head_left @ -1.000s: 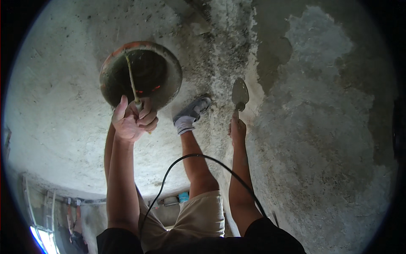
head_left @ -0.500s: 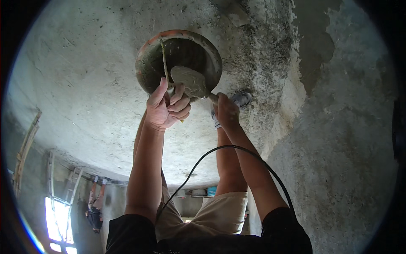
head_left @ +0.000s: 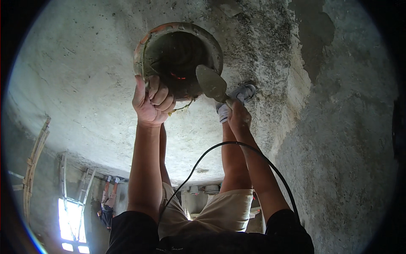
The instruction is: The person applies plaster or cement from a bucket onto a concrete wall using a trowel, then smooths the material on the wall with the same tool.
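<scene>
A round orange bucket (head_left: 215,48), its rim and walls smeared with grey mortar, is in front of me. My left hand (head_left: 153,100) is closed at its near left edge, fingers curled round a thin rope handle (head_left: 182,108), thumb pointing up. The rope runs from the left rim into my fist and out again toward the near rim. In my right hand (head_left: 240,115) is a pointing trowel (head_left: 211,83), gripped by its handle. Its grey-coated blade overlaps the bucket's right rim. Inside the bucket it is dark, with a small red patch showing.
A rough concrete wall (head_left: 338,139) rises on the right. My shoe (head_left: 244,92) is beside the bucket on the grey floor (head_left: 101,84). A black cable (head_left: 220,144) arcs across my lap. Ladders (head_left: 84,186), wooden poles (head_left: 34,165) and another person (head_left: 106,207) appear at lower left.
The trowel has moved right, from over the bucket to its right rim, and the lump of mortar on its blade is gone. My left hand has shifted left with the rope handle.
</scene>
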`<state>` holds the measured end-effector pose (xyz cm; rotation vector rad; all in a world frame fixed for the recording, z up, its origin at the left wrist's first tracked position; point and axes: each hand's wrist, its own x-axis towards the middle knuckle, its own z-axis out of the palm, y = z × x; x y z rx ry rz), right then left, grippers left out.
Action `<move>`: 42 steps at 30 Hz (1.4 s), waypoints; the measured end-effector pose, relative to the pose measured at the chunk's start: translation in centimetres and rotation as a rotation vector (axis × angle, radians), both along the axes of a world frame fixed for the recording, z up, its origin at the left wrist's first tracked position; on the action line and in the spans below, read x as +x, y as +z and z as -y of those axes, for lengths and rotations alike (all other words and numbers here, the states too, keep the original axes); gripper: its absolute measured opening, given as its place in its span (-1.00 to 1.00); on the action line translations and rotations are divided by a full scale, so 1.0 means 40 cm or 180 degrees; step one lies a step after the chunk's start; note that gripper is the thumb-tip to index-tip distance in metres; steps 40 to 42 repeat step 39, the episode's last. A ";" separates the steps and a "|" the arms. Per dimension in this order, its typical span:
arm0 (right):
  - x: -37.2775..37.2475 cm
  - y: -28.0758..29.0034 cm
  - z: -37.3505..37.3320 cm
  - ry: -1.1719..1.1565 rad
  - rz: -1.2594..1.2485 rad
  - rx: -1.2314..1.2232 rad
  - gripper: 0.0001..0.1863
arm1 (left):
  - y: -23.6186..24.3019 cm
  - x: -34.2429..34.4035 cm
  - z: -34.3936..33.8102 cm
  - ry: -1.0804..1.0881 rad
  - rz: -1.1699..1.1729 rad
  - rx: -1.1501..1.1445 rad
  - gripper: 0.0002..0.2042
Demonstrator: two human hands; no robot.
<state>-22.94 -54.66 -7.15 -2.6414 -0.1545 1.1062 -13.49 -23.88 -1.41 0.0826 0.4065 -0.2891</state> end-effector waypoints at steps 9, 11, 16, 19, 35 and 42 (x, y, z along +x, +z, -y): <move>-0.055 0.105 0.170 0.0449 0.0572 -0.0131 -0.66 | -0.003 -0.004 0.010 -0.0028 -0.0106 -0.0072 -0.53; -0.060 0.147 0.190 0.0311 0.0511 -0.0105 -0.67 | -0.003 -0.007 -0.008 0.0214 -0.0232 0.0008 -0.53; -0.022 0.261 0.159 -0.0734 -0.0479 0.0317 -0.61 | -0.010 -0.024 -0.009 0.0173 -0.0129 -0.0145 -0.53; 0.036 0.279 0.078 -0.0755 -0.1001 0.0894 -0.63 | -0.013 -0.032 0.007 0.0048 -0.0088 -0.0228 -0.53; 0.059 0.274 0.007 -0.2053 -0.1744 0.0566 -0.61 | 0.004 -0.037 0.014 0.0065 -0.0425 0.0085 -0.52; 0.077 0.328 0.031 -0.1052 -0.0831 0.0458 -0.56 | 0.000 -0.026 -0.007 0.0229 -0.0411 -0.0217 -0.52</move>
